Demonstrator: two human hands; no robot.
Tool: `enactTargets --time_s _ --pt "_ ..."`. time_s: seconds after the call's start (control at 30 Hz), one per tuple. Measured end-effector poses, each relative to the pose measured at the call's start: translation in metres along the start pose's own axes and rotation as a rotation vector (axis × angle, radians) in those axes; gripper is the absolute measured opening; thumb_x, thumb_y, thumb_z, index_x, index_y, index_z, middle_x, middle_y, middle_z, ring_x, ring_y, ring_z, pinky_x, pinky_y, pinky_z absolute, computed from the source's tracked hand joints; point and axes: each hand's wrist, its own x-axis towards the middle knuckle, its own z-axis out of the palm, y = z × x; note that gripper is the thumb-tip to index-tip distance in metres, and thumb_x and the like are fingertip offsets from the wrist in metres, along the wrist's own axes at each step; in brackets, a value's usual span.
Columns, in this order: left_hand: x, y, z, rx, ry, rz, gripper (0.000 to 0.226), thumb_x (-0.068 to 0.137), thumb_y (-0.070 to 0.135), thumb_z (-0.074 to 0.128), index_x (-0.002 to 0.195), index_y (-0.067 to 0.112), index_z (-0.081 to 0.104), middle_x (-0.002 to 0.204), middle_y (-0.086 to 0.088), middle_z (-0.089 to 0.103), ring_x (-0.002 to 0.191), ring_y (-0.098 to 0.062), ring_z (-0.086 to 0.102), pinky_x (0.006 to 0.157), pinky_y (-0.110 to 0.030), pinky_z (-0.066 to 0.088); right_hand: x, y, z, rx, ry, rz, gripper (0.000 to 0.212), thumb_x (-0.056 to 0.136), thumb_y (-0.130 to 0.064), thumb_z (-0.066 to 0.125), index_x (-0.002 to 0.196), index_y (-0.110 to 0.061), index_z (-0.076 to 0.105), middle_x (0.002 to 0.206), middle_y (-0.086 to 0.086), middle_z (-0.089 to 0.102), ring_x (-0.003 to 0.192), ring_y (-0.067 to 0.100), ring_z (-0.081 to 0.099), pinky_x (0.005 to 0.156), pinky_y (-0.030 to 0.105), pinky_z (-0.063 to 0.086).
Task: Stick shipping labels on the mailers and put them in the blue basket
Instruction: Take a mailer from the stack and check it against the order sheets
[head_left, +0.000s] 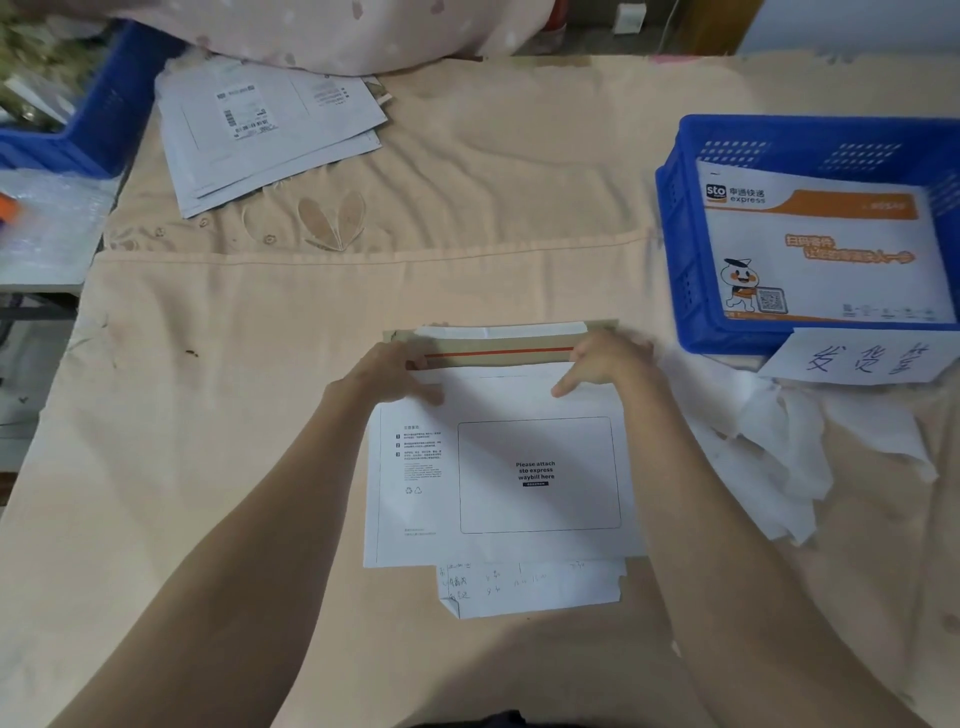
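Note:
A white cardboard mailer (498, 483) lies flat in front of me, its printed waybill box facing up. Its brown flap (498, 345) with a red tear strip is folded open at the far edge. My left hand (389, 374) grips the flap's left end and my right hand (602, 364) its right end. A handwritten paper sheet (535, 587) sticks out from under the mailer's near edge. The blue basket (691, 291) stands at the right and holds an STO Express mailer (826, 249).
A pile of mailers (270, 130), the top one labelled, lies at the back left beside another blue crate (98, 119). Crumpled white backing papers (779, 447) lie right of the mailer. A handwritten sign (862, 358) hangs on the basket's front. Peach cloth (208, 467) covers the table.

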Motion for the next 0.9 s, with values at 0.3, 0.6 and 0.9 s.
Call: enactTargets --time_s 0.3,0.6,0.9 --pt "0.004 -0.005 0.001 0.044 0.041 -0.069 0.035 0.067 0.035 0.085 0.073 0.033 0.051 0.074 0.015 0.050 0.073 -0.009 0.049 0.059 -0.018 0.036 -0.004 0.010 0.000 0.263 0.021 0.022 0.046 0.064 -0.034 0.087 0.102 -0.016 0.069 0.118 0.005 0.063 0.123 0.027 0.048 0.107 0.038 0.024" --pt "0.000 -0.014 -0.002 -0.028 -0.010 -0.019 0.032 0.061 0.033 0.089 0.070 0.020 0.061 0.064 0.009 0.058 0.058 0.000 0.054 0.059 -0.015 0.039 -0.008 0.014 0.000 0.287 -0.031 -0.001 0.048 0.066 -0.035 0.085 0.106 -0.011 0.071 0.118 0.005 0.064 0.119 0.025 0.050 0.109 0.039 0.029" --pt "-0.001 -0.013 -0.001 0.020 -0.015 -0.087 0.031 0.067 0.039 0.084 0.063 0.014 0.067 0.062 0.006 0.053 0.064 -0.002 0.046 0.056 -0.017 0.033 -0.009 0.014 0.003 0.364 0.023 0.037 0.051 0.060 -0.031 0.090 0.100 -0.006 0.070 0.111 0.006 0.065 0.107 0.024 0.059 0.098 0.034 0.044"
